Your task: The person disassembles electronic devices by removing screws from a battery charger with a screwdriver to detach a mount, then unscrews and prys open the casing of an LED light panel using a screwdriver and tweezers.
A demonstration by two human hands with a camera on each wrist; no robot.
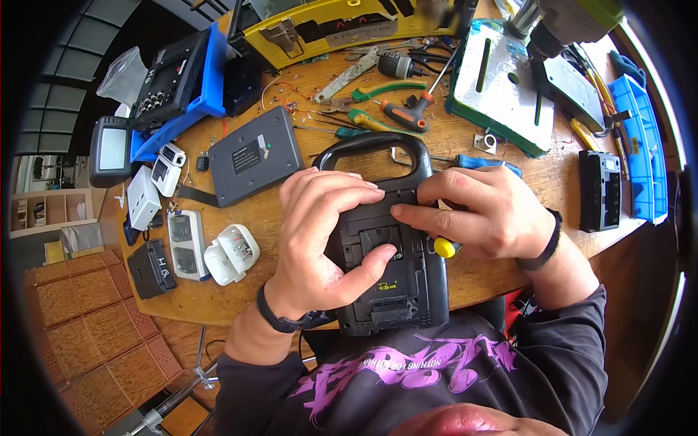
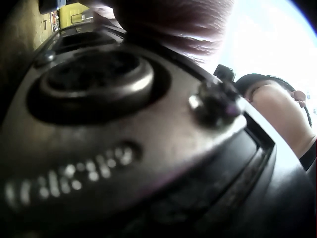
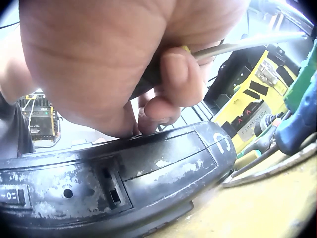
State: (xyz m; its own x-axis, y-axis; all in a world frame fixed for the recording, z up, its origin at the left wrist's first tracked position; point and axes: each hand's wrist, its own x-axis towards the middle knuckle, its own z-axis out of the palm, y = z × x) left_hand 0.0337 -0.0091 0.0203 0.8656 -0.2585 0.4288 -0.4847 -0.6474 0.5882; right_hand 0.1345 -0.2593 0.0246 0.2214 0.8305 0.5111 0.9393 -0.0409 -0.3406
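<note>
A black device [image 1: 387, 296] with a carry handle and yellow lettering lies against the person's front at the table edge. Over its upper left part rests my left hand [image 1: 313, 236], fingers spread across the face and thumb above the middle. My right hand [image 1: 483, 214] holds a screwdriver [image 1: 444, 248] in its palm, the yellow handle end sticking out below. Its metal shaft [image 3: 223, 49] shows in the right wrist view. Two right fingertips touch the device near the handle base. In the left wrist view a blurred metallic surface [image 2: 168, 134] with a round knob fills the front.
Left on the wooden table are a dark grey panel [image 1: 256, 156], a white housing [image 1: 231, 254] and a blue bin [image 1: 207, 76]. Pliers [image 1: 385, 90], screwdrivers and a yellow toolbox [image 1: 342, 29] stand behind. At right are a drill stand base [image 1: 502, 94] and a light-blue tray [image 1: 640, 138].
</note>
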